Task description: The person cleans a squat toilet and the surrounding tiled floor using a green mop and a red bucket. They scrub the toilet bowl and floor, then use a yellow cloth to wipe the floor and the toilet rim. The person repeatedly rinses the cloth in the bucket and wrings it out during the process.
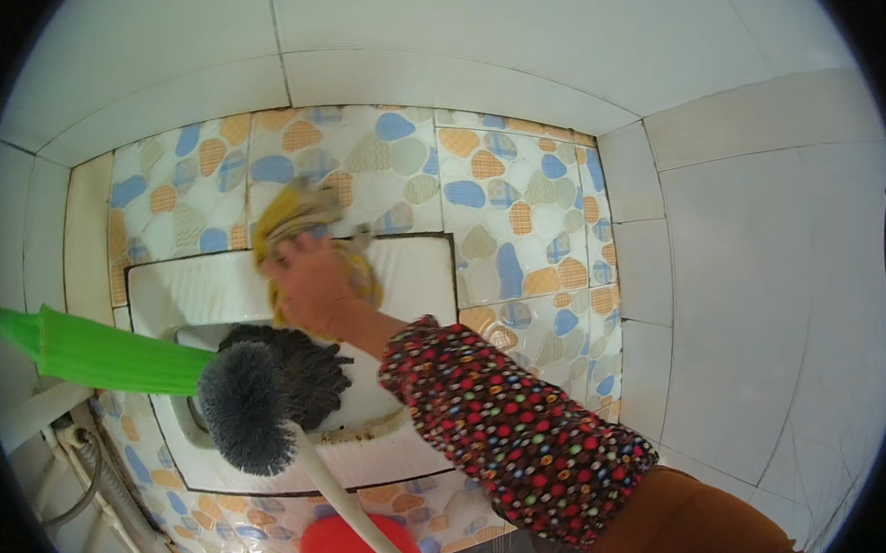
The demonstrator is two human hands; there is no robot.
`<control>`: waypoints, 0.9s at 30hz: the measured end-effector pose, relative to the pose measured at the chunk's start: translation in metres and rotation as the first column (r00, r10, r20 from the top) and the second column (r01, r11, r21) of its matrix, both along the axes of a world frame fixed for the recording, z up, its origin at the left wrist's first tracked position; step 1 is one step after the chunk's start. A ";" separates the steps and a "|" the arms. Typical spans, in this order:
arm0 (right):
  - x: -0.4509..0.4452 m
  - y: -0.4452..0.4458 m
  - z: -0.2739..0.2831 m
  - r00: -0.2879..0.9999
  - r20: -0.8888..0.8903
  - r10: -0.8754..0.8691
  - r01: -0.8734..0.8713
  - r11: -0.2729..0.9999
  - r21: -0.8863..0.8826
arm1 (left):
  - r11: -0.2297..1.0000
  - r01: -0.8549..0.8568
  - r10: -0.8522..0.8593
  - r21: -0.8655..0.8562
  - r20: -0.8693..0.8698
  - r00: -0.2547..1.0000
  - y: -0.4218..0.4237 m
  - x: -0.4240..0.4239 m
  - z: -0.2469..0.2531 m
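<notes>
My right hand, in a dark sleeve with coloured dots, grips a yellow cloth. The cloth lies against the ribbed upper edge of a white ceramic squat toilet and partly over the patterned tiles. Cloth and fingers are blurred. Below the hand, a round grey bristle brush on a white handle stands in front of the toilet basin. Behind it, a dark shaggy mop head covers part of the basin. My left hand is out of view; the brush handle runs off the bottom edge.
A green ribbed plastic piece reaches from the left towards the brush. A red plastic container stands at the bottom. Hoses and pipes run along the lower left. White tiled walls enclose the pebble-patterned floor. Brown grime marks the basin's lower rim.
</notes>
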State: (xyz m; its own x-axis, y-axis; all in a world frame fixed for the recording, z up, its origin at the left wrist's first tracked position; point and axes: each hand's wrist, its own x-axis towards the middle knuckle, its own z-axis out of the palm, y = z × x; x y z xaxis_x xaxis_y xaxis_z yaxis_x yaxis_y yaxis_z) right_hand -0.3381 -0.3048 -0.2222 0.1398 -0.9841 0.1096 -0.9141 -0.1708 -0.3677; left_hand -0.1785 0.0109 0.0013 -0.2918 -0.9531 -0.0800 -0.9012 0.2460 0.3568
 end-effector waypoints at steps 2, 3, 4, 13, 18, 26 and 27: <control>0.000 -0.011 -0.010 0.986 0.026 0.166 -0.163 0.984 -0.077 | 1.000 0.000 0.000 0.009 -0.044 0.999 -0.003 0.000 0.002; -0.003 -0.017 -0.014 0.968 0.033 0.248 -0.242 0.963 -0.119 | 1.000 -0.001 0.003 0.032 -0.064 0.998 -0.003 0.000 0.004; -0.007 -0.025 -0.018 0.952 0.012 0.306 -0.302 0.944 -0.135 | 0.999 -0.002 0.007 0.054 -0.083 0.997 -0.004 0.000 0.005; -0.075 -0.104 -0.003 0.959 -0.275 -0.071 0.058 0.997 -0.055 | 0.979 0.006 -0.010 0.204 0.015 1.000 0.010 0.012 0.009; -0.149 -0.087 0.008 0.949 -0.314 0.025 -0.020 1.000 0.020 | 0.998 -0.007 0.007 0.068 0.013 1.000 0.021 0.019 0.002; -0.288 0.020 0.003 0.820 -0.358 -0.446 0.515 0.848 0.125 | 0.988 0.040 -0.044 0.150 0.021 0.999 0.017 0.018 0.007; -0.303 0.041 0.003 0.785 -0.381 -0.488 0.564 0.818 0.113 | 0.986 0.041 -0.045 0.159 0.017 0.999 0.020 0.020 0.006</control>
State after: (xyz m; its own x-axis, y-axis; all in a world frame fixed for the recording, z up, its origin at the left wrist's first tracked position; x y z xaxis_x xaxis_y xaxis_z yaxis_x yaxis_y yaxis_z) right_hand -0.6411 -0.2635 -0.2195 -0.4167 -0.9068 -0.0643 -0.9084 0.4181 -0.0087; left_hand -0.1583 0.0311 0.0073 -0.3291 -0.9145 -0.2355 -0.8984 0.2264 0.3764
